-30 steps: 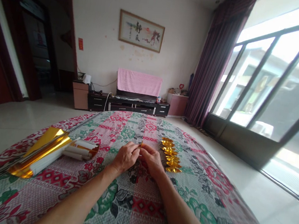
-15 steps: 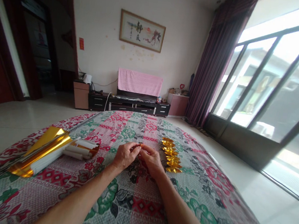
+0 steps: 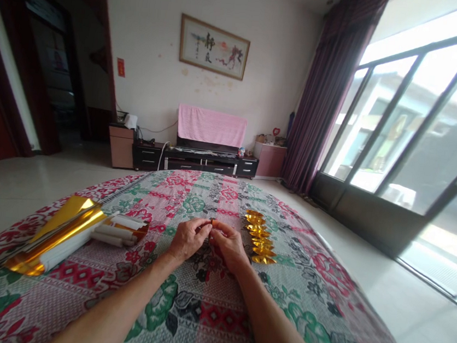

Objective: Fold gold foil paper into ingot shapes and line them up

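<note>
2 lg black chars, upper approx. 靜, on framed pic (image 3: 213,47), wall beyond gold row (image 3: 263,242); small script unreadable. L hand (image 3: 189,239) & R hand (image 3: 228,243) pinch small gold piece (image 3: 211,222) just L of gold row, above table (image 3: 226,298); each grip closed to its thickness. Piece mostly hidden, can't tell long axis. Row's pieces point side-to-side. Rolled gold sheets (image 3: 68,233), white backs, well L of row.

A home's living room: framed calligraphy painting (image 3: 213,47) upper centre, purple curtain (image 3: 323,94) upper right, pink towel (image 3: 211,125) mid-frame over what is probably a television (image 3: 206,146).
</note>
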Action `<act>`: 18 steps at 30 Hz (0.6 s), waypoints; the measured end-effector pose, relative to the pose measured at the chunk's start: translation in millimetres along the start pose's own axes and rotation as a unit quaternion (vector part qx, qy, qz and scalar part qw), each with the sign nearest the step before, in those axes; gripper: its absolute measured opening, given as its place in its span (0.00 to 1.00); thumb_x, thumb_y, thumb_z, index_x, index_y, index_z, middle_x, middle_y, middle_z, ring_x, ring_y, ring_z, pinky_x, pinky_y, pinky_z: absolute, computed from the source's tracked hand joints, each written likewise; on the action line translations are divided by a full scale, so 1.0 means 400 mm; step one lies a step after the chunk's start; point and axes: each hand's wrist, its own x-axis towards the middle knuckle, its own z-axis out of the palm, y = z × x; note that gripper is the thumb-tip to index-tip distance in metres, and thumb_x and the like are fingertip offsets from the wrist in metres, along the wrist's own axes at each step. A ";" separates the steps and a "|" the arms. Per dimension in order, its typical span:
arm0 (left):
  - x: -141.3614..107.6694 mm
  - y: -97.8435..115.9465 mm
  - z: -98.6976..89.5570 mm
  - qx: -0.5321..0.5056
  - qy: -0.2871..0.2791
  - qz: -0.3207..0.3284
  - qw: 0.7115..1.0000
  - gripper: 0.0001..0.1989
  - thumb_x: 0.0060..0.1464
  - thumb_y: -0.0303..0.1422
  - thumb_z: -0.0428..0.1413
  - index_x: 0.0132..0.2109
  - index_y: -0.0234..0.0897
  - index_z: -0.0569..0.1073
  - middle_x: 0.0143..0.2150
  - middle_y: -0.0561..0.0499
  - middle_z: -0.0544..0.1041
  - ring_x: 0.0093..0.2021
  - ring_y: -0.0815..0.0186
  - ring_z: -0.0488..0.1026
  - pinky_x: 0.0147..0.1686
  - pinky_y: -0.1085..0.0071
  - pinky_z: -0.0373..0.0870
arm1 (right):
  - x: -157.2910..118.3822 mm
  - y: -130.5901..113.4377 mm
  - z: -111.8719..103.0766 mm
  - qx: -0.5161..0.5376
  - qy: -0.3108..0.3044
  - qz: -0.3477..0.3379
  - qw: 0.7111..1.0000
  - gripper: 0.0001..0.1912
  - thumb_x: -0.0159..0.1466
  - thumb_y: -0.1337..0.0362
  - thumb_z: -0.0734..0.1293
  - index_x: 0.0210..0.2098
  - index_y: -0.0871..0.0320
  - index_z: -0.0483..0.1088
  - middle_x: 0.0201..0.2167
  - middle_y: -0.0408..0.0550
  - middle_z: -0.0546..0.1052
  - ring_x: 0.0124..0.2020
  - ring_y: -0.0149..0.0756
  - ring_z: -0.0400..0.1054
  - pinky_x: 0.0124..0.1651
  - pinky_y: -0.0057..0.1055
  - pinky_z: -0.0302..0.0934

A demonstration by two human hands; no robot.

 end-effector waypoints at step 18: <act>-0.003 -0.021 0.023 0.114 -0.008 0.050 0.992 0.14 0.54 0.27 0.46 0.44 0.36 0.73 0.39 0.46 0.78 0.37 0.65 0.75 0.40 0.70 0.71 | 0.006 0.032 0.026 -0.216 0.029 -0.149 0.965 0.20 0.52 0.72 0.60 0.44 0.56 0.69 0.37 0.48 0.77 0.36 0.37 0.72 0.42 0.33 0.65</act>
